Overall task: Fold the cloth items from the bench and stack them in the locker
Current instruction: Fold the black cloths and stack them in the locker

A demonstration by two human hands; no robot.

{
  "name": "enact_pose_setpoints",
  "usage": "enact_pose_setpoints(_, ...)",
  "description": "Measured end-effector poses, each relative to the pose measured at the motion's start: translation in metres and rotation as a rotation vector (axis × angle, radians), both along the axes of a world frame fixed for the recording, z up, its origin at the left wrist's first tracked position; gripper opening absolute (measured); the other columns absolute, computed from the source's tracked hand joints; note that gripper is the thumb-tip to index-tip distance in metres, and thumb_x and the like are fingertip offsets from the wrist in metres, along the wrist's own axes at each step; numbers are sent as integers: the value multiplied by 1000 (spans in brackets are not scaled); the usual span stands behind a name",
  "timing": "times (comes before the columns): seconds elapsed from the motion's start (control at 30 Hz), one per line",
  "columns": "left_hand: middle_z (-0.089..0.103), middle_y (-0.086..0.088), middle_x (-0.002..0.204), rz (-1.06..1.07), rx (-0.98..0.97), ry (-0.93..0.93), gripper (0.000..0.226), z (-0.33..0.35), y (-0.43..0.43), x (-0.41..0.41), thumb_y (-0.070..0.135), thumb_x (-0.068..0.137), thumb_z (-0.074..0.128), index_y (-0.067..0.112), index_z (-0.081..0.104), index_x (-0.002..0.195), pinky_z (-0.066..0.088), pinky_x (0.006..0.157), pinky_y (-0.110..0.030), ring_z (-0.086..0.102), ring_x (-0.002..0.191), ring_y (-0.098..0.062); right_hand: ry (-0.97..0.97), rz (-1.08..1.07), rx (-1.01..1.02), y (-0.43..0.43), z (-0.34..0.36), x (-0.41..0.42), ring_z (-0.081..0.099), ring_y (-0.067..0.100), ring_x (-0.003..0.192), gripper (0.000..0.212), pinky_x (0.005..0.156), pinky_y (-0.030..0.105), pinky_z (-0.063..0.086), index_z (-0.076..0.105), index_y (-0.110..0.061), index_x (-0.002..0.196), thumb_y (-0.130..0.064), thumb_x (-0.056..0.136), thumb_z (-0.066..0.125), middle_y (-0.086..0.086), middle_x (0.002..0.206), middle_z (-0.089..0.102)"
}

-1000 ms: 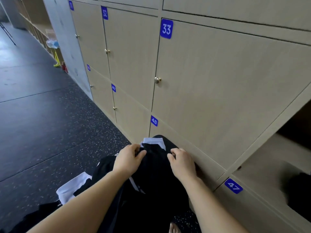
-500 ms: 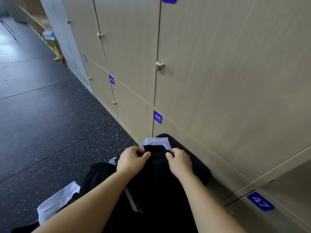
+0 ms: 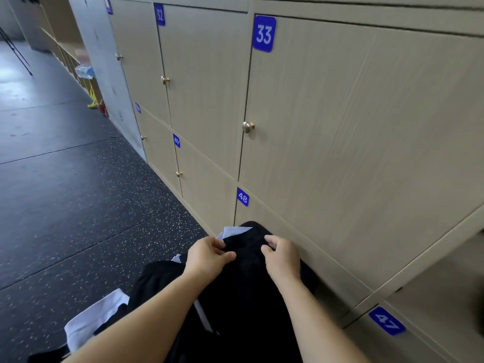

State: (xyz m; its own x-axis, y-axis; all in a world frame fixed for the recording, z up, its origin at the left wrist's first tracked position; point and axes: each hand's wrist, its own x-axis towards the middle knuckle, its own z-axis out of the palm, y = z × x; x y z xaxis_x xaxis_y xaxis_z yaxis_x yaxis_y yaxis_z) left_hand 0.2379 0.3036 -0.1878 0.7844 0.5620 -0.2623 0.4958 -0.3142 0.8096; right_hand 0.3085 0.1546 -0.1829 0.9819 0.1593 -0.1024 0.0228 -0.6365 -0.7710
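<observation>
I saw the black garment (image 3: 246,297) bunched right below the 48 label (image 3: 242,197), its top edge close to that locker door. L hand (image 3: 209,258) pinched the upper hem btwn thumb & curled fingers. R hand (image 3: 281,258), just beside it, had fingers curled onto the same hem; thumb hidden, so I couldn't tell exact grip. White trim (image 3: 91,320) stuck out well down-left of the label.

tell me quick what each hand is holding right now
left hand: pinches the top edge of the black garment
right hand: fingers curled round the same edge, gripping it
</observation>
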Motion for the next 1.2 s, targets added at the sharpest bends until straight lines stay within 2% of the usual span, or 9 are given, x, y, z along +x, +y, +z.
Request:
enact_pose_setpoints(0.1, 67, 8, 75, -49, 15, 53, 21, 3, -1, -1, 25, 74, 83, 19, 64, 80, 42, 62, -15, 60, 71, -5, -26, -5, -12, -2, -2, 0, 65, 15, 100, 23, 89, 31, 50, 68, -18, 108, -10, 88, 59, -3, 104, 71)
enact_pose_setpoints(0.2, 65, 8, 78, -54, -9, 42, 25, 2, 0, 1, 16, 72, 83, 19, 65, 89, 40, 66, -14, 61, 77, -8, -45, -3, -27, -1, -3, 2, 65, 16, 88, 11, 81, 33, 53, 66, -20, 93, -12, 87, 60, -9, 88, 68)
enact_pose_setpoints(0.27, 65, 7, 80, -47, -29, 17, 25, 4, 3, 2, 13, 72, 83, 19, 67, 90, 41, 72, -15, 62, 78, -8, -52, -9, -28, -1, -2, 3, 64, 15, 84, 9, 78, 34, 53, 63, -23, 90, -15, 88, 59, -11, 87, 67)
enact_pose_setpoints(0.47, 63, 3, 67, -90, -86, -66, 14, 32, 6, -6, 7, 77, 79, 18, 69, 77, 47, 68, -23, 55, 58, -10, -83, -13, 93, -10, 27, -3, 65, 17, 85, 11, 79, 33, 52, 59, -23, 89, -12, 89, 58, -10, 84, 65)
enact_pose_setpoints(0.6, 63, 6, 66, -169, -89, -188, 18, 76, -4, -25, 1, 84, 71, 16, 66, 76, 46, 60, -10, 56, 55, -2, -129, -6, 211, -28, 66, -20, 66, 17, 82, 21, 77, 32, 52, 56, -27, 79, -9, 87, 61, -3, 85, 69)
enact_pose_setpoints(0.67, 63, 2, 69, -203, -100, -253, 15, 102, -12, -39, -1, 86, 68, 13, 65, 81, 45, 57, -7, 55, 58, -4, -161, -2, 276, -38, 90, -34, 65, 15, 79, 22, 74, 28, 50, 56, -26, 77, -6, 87, 61, 0, 84, 69)
enact_pose_setpoints(0.83, 65, 10, 60, -269, -189, -422, 20, 165, -29, -72, -8, 90, 60, 10, 61, 82, 44, 56, -6, 57, 52, 7, -254, 10, 405, -62, 160, -77, 64, 8, 75, 19, 68, 19, 47, 59, -24, 81, -7, 88, 61, -3, 83, 69)
enact_pose_setpoints(0.97, 70, 6, 70, -336, -208, -541, 16, 216, -41, -97, -4, 91, 60, 12, 63, 86, 49, 63, -11, 64, 63, -1, -335, 19, 495, -80, 217, -114, 64, 8, 74, 11, 66, 13, 48, 61, -16, 89, -6, 90, 60, -3, 82, 69)
enact_pose_setpoints(1.2, 71, 5, 74, -462, -198, -760, 14, 308, -68, -133, -2, 94, 57, 11, 64, 93, 51, 66, -13, 66, 69, -3, -428, 68, 669, -114, 304, -164, 68, 3, 73, 8, 65, 15, 52, 61, -12, 97, -7, 91, 61, 0, 83, 71)
